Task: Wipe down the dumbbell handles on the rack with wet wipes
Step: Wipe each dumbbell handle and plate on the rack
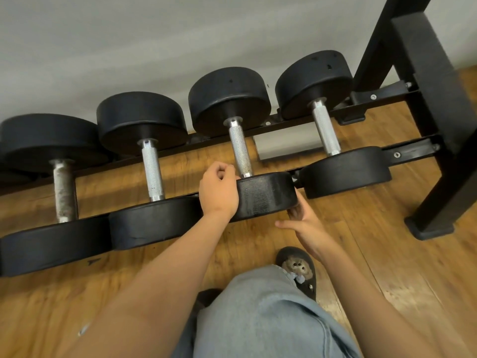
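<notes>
Low rack (402, 153) runs from 9 o'clock up toward 2 o'clock. It carries four dumbbells, heads black, handles bare knurled metal.

Left hand (219, 189) is just past centre, fingers (225, 171) curled over the 10 o'clock edge of the near head of the third dumbbell (265, 197). Right hand (307, 226) is at that head's 5 o'clock, thumb out to the side, fingers reaching under the rim. The tips are hidden, so I cannot tell if they curl or lie flat.

No wet wipe shows in either hand. One could be balled inside my left fist; cannot tell.

The third handle (240, 151) stands at 12 o'clock from my left hand, close but untouched.

Progress, judged:
- Far-left handle (64, 192), 9 o'clock: dull, blotched and pitted. Looks unwiped, or rusted beyond what a wipe can clean.
- Second handle (152, 171), third handle and fourth handle (325, 130): bright, no wet sheen I can make out. Cannot say any is done.
- The held head has a greyish streaky patch, possibly damp.

I seem to be shifting or steadying this dumbbell rather than wiping it. Most handle work appears left.

My slipper (296, 267) is on the wood floor (387, 228) at 6 o'clock.
</notes>
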`<state>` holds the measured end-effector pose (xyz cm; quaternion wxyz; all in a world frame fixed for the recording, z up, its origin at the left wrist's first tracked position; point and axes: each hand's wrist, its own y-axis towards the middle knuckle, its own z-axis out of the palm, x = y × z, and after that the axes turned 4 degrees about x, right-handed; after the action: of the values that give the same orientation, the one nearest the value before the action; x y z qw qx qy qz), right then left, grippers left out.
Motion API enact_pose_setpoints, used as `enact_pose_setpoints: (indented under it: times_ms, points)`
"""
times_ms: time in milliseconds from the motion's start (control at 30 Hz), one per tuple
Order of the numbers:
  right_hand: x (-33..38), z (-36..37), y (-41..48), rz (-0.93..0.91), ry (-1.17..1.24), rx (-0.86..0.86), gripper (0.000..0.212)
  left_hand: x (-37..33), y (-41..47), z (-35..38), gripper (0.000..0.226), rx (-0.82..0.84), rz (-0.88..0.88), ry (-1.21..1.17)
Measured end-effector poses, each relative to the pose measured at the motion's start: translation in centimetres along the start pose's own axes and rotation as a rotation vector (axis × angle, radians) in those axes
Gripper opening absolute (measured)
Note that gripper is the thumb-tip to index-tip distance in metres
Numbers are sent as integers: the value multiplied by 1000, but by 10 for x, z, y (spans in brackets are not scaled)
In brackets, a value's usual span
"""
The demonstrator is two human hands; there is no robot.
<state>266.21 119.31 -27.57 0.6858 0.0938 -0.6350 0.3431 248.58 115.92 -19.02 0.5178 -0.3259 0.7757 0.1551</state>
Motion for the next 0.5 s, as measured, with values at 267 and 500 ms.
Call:
enact_pose_setpoints:
  times_ms: [267,500]
  points:
    - [20,15,-40,-214,-286,-30,102,2,0,0,22,0,2,-13]
    - [28,7,-18,-145,-328,-4,109,2,1,0,22,-6,3,-2]
